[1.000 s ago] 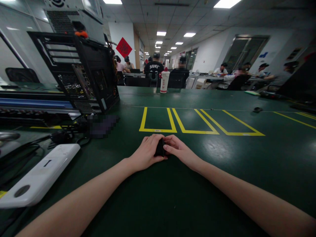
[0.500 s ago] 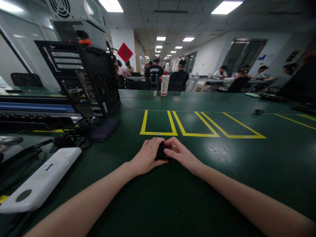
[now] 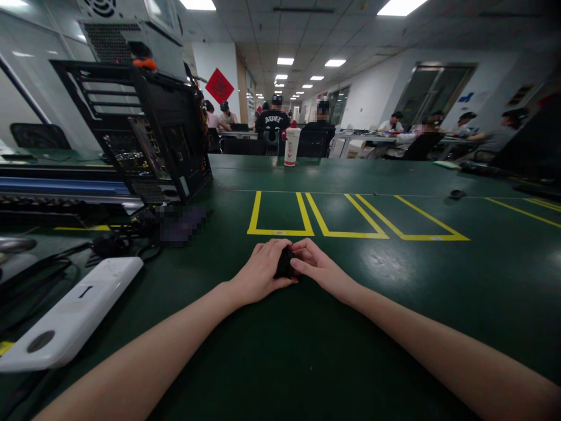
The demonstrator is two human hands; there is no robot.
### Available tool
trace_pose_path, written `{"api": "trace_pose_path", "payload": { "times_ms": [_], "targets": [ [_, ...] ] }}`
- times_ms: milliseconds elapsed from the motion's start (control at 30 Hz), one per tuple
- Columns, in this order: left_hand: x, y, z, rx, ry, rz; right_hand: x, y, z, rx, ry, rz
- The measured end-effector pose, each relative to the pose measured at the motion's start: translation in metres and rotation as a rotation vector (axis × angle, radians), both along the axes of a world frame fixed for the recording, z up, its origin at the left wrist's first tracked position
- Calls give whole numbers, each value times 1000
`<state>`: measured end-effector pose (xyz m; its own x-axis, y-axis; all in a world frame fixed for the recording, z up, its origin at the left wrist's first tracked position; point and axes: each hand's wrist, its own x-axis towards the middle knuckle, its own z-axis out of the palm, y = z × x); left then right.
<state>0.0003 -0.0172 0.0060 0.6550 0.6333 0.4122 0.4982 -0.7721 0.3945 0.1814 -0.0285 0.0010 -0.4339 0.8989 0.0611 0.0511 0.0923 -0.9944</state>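
Note:
Between my two hands is a small black object [image 3: 284, 263], mostly covered by fingers, so its kind is not clear. My left hand [image 3: 262, 269] wraps round it from the left, the thumb along its near side and the fingers over the far side. From the right, my right hand [image 3: 319, 266] pinches its edge with thumb and fingers. Both hands are low over the green tabletop [image 3: 280, 351], just on the near side of the yellow tape outlines [image 3: 280, 233].
To the left stands an open black computer case [image 3: 162, 134] with a grey metal box [image 3: 131, 41] on top. A white oblong device [image 3: 79, 310] and tangled cables lie nearer. A white cup [image 3: 291, 147] stands at the far edge; a small dark ring [image 3: 457, 193] lies right. Several people sit beyond.
The whole view has shifted slightly upward. Both hands keep their hold on the black object, with hardly any movement of the fingers.

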Motion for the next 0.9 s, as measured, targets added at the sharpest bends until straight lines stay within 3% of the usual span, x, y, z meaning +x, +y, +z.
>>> {"api": "trace_pose_path", "payload": {
  "times_ms": [333, 533, 900],
  "targets": [
    [0, 2, -3, 15, 10, 4, 1, 1, 0, 10, 104, 85],
    [0, 2, 0, 3, -15, -5, -1, 1, -1, 10, 36, -28],
    [-1, 1, 5, -40, 4, -14, 1, 0, 5, -10, 23, 46]
  ]
}}
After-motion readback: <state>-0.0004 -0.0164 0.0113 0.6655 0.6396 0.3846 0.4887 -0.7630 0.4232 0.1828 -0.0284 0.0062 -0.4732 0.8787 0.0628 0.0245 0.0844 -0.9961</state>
